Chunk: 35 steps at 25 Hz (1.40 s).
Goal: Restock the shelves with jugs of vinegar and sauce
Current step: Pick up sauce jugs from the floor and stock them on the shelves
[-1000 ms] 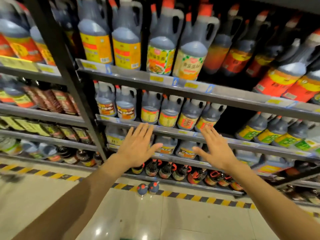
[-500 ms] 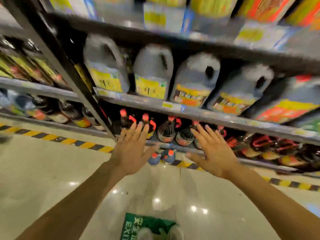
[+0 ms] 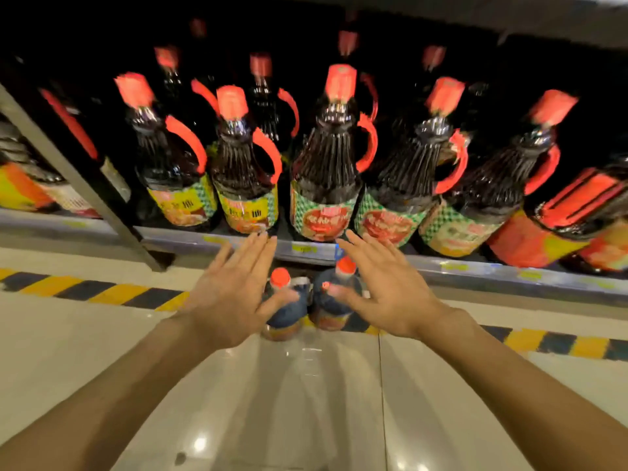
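Shelving (image 3: 217, 241) runs across the whole back of the scene, a low metal shelf with yellow price tags along its front edge and a grey upright post (image 3: 78, 180) slanting down at the left. On that shelf stands a row of dark sauce jugs (image 3: 326, 171), each with a red cap, a curved red handle and a green-checked or yellow label; more of the same stand in shadow behind them. To the far right lean jugs with orange labels (image 3: 530, 243), blurred.

Below the shelf lies the pale glossy floor (image 3: 306, 402), with a strip of yellow-and-black hazard tape (image 3: 88, 294) running along the shelf's foot.

Both bare forearms reach forward from the bottom corners. The left hand (image 3: 231, 294) is spread flat, fingers straight and apart, palm down, holding nothing; its fingertips come up near the shelf edge. The right hand (image 3: 384, 290) mirrors it, fingers straight and fanned, also holding nothing.

Between and just beneath the two hands stand two smaller jugs (image 3: 285, 314) on the floor, side by side on the hazard tape, dark-bodied with red caps. The thumbs overlap them in the view; whether they touch, I cannot tell.
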Tool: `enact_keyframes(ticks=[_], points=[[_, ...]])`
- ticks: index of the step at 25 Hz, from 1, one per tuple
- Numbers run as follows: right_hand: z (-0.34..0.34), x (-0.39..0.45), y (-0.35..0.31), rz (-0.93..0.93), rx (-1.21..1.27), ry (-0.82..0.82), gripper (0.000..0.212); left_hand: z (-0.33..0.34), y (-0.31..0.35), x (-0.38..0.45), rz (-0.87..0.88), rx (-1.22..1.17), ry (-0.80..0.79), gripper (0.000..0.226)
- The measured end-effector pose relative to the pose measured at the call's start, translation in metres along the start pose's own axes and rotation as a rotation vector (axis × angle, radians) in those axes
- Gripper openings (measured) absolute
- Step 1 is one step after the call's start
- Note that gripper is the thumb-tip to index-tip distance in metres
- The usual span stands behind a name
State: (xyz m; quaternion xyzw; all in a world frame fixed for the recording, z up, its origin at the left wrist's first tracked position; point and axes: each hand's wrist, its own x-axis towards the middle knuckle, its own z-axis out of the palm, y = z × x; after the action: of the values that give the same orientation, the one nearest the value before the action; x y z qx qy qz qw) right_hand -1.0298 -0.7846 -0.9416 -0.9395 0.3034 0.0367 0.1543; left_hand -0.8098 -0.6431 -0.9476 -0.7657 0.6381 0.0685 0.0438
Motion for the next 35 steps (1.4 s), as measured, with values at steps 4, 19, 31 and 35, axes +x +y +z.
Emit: enact_keyframes(ticks=[4, 19, 31, 35], points=[[0.022, 0.007, 0.003, -0.012, 0.101, 0.098, 0.068, 0.021, -0.003, 0.008, 0.048, -0.151, 0.082, 0.087], [0.041, -0.046, -0.017, 0.121, 0.221, 0.208, 0.023, 0.033, 0.016, -0.025, -0.051, -0.770, 0.128, 0.027], [0.075, -0.082, -0.023, 0.201, 0.656, 0.270, 0.044, 0.069, 0.036, -0.075, -0.223, -1.096, 0.194, 0.036], [0.103, -0.085, -0.002, 0.276, 0.984, 0.226, 0.053, 0.100, 0.034, -0.082, -0.340, -1.342, 0.146, 0.064]])
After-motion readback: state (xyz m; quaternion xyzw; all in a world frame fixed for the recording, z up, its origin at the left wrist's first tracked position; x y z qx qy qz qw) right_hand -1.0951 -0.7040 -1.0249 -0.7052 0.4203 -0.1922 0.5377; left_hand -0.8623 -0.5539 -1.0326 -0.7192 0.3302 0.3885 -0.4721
